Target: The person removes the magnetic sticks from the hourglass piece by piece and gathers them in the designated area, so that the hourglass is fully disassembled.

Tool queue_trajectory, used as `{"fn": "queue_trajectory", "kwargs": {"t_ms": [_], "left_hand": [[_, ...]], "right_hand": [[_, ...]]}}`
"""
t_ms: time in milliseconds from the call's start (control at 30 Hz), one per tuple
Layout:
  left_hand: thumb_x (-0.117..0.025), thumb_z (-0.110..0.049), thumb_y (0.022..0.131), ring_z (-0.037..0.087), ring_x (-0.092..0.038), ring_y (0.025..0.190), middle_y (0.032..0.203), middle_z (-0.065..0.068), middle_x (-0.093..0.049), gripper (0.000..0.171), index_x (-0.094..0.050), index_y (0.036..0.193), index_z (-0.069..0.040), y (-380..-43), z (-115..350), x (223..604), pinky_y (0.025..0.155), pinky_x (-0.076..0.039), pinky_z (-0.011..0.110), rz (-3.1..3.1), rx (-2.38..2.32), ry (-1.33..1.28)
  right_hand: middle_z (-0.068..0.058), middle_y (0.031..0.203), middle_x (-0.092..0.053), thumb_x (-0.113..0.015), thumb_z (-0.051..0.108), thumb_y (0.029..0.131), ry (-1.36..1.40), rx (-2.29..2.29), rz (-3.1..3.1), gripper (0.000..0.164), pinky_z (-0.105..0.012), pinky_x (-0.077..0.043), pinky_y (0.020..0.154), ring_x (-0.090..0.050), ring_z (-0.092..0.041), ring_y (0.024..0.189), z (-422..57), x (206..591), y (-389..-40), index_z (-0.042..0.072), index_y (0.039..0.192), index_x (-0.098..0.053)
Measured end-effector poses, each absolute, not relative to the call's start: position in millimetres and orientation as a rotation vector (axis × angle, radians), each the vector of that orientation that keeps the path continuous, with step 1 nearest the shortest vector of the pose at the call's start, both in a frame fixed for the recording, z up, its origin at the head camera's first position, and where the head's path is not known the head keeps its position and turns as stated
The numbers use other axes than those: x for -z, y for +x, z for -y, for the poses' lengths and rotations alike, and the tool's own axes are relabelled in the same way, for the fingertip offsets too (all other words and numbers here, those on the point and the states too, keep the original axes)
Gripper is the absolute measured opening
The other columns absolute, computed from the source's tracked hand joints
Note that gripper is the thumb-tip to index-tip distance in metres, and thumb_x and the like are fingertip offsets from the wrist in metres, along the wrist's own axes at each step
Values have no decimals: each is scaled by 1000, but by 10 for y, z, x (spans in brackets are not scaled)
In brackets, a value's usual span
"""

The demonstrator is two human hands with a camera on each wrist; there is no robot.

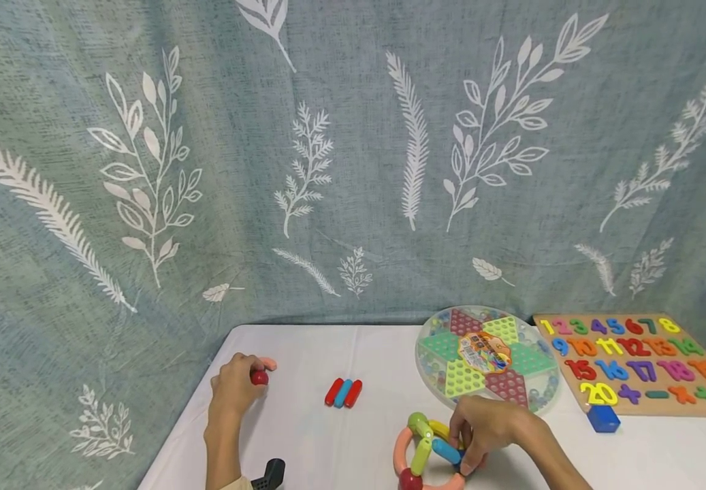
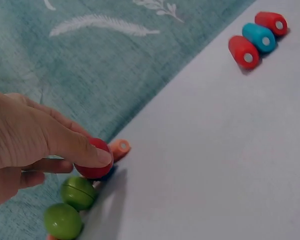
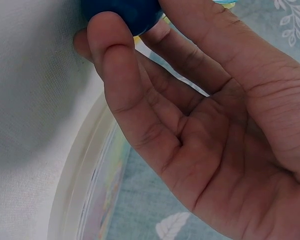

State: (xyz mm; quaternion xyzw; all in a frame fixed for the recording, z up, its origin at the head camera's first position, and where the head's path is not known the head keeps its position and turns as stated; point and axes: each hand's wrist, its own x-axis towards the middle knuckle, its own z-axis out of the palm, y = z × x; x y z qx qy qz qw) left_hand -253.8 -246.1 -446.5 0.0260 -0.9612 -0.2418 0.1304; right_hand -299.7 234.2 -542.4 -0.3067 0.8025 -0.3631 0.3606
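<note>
My left hand [image 1: 234,384] is at the table's left edge, pinching a red ball [image 2: 92,162] between thumb and fingers. Two green balls [image 2: 77,193] and a salmon curved rod [image 2: 121,147] lie close by. On the right, my right hand [image 1: 490,429] pinches a blue ball [image 3: 127,12] belonging to a frame of rods and balls. That frame joins salmon curved rods [image 1: 400,450], a blue rod [image 1: 445,450], a light green rod [image 1: 421,457], a green ball [image 1: 417,421] and another red ball [image 1: 410,480]. The fingers partly hide the frame's right side.
Two red rods [image 1: 333,393] flank a blue rod [image 1: 343,393] mid-table. Behind the right hand lies a round Chinese checkers board [image 1: 527,357]. A wooden number board [image 1: 640,408] and a blue block [image 1: 603,419] are at the right. Something black [image 1: 274,472] shows near the left forearm.
</note>
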Motion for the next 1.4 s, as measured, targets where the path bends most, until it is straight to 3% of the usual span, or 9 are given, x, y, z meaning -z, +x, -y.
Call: {"fn": "queue_trajectory", "kwargs": {"t_ms": [333, 633, 733, 933, 1133, 1400], "left_hand": [[-79, 3, 78, 54, -55, 107, 113, 29, -60, 25, -71, 102, 0, -2505, 2480, 4558, 83, -40, 59, 2815, 681, 138], [-83, -1, 77, 51, -47, 110, 115, 29, -53, 38, -71, 113, -5, -2500, 2393, 4409, 84, -34, 57, 2825, 694, 50], [-86, -4, 78, 45, -53, 108, 114, 25, -57, 40, -71, 114, -7, -2518, 2265, 4286, 86, -40, 55, 2832, 746, -119], [-82, -5, 87, 31, -66, 100, 107, 15, -68, 35, -70, 119, -5, -2562, 1747, 4075, 87, -57, 43, 2879, 944, -795], [-80, -9, 91, 16, -69, 101, 115, 11, -73, 31, -75, 121, -9, -2570, 996, 4079, 88, -58, 32, 2958, 989, -1303], [-82, -11, 89, -3, -61, 96, 114, -6, -73, 32, -77, 121, -14, -2478, 505, 4185, 91, -52, 16, 3035, 867, -1537]], "right_hand": [[0, 76, -78, -97, 30, 70, -798, 947, -2050, 28, -28, -59, 58, -74, -15, 64, -2341, 5438, -2974, 24, 90, -79], [0, 76, -78, -97, 32, 70, -792, 944, -2057, 29, -29, -59, 59, -75, -18, 65, -2356, 5434, -2990, 24, 91, -79], [-1, 76, -79, -97, 31, 70, -792, 946, -2049, 28, -30, -59, 58, -75, -19, 64, -2350, 5422, -2995, 24, 91, -79], [-1, 78, -79, -97, 30, 70, -793, 946, -2046, 28, -29, -59, 59, -75, -18, 65, -2344, 5402, -2994, 24, 92, -79], [1, 77, -78, -97, 31, 70, -805, 936, -2067, 28, -28, -58, 60, -74, -15, 67, -2355, 5406, -2996, 25, 91, -79], [3, 75, -78, -96, 32, 71, -853, 927, -2051, 27, -27, -59, 57, -75, -16, 63, -2321, 5409, -2992, 26, 91, -78]]}}
